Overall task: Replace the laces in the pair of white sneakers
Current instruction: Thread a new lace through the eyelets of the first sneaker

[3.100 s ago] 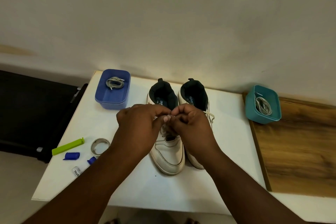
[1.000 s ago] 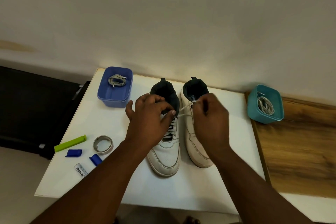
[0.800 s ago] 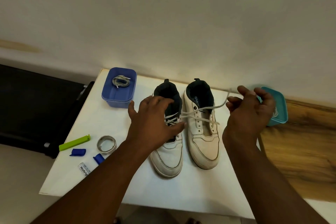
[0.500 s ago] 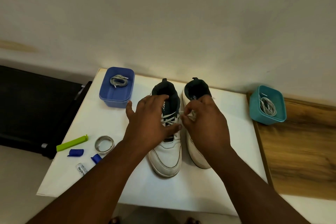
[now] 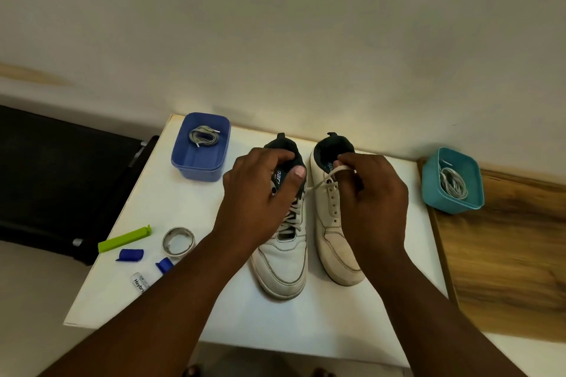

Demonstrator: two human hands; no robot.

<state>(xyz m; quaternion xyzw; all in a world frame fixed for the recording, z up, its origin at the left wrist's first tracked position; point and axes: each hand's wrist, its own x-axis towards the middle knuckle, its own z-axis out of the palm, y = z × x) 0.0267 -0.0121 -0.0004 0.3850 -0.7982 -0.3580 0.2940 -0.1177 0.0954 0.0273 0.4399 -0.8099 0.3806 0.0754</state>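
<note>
Two bare hands are working over a pair of white sneakers standing side by side, toes toward the camera, near the middle of a white table (image 5: pixel 382 327). The left hand (image 5: pixel 260 202) is resting on the left sneaker (image 5: pixel 283 266), its fingers curled over the dark collar and the thumb lying across the tongue, pressing the shoe down rather than pinching anything. That sneaker is showing laces crossed over its lower eyelets. The right hand (image 5: pixel 375 202) is hovering over the right sneaker (image 5: pixel 335 242), its fingertips pressed together on a white lace (image 5: pixel 321 184) that is running taut from the upper eyelets back toward the left sneaker. The lower eyelets of the right sneaker are standing bare.

Left of the sneakers, at the table's far corner, a blue tub (image 5: pixel 200 150) is holding a coiled grey lace (image 5: pixel 203 138). Right of the sneakers, at the table's edge beside a wooden surface (image 5: pixel 505 254), a teal tub (image 5: pixel 451 180) is holding a bundle of pale laces (image 5: pixel 454 184). Nearer the camera, left of the sneakers, a green clip (image 5: pixel 124 239), a tape roll (image 5: pixel 178 240), two small blue pieces and a labelled tube are lying on the table.
</note>
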